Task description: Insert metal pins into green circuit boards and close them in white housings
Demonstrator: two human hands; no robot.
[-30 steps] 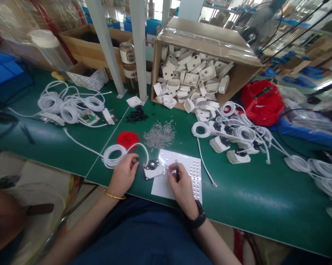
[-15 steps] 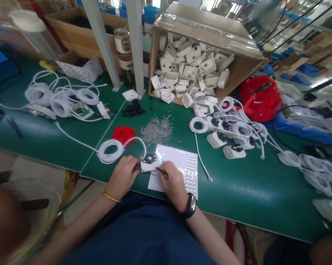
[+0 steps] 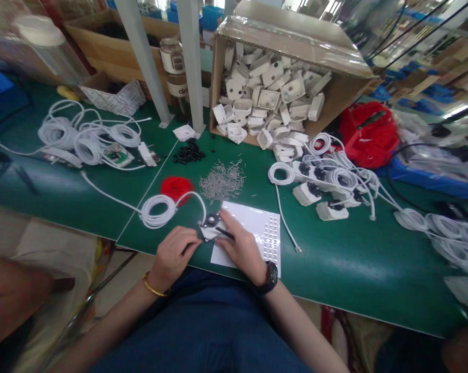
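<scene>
A small white plastic unit with a black round part [image 3: 211, 226] lies at the near edge of the green table, a coiled white cable [image 3: 158, 210] running from it. My left hand [image 3: 174, 257] sits at its left side, fingers curled against it. My right hand [image 3: 241, 247] grips a thin dark tool [image 3: 226, 233] whose tip points at the unit, and it rests on a white sheet of small clear dots [image 3: 265, 231].
A tipped cardboard box [image 3: 346, 98] spills white housings. A pile of metal pins [image 3: 222, 181], black bits [image 3: 187, 154] and a red coil [image 3: 175, 186] lie behind the sheet. Cabled units [image 3: 327, 189] are at right, cable coils [image 3: 86, 140] at left. Another person's arm is at the lower left.
My right hand moved from the dot sheet leftward to the unit, tool tip now pointing at it. My left hand slid slightly back along the unit's left side. The view shifted.
</scene>
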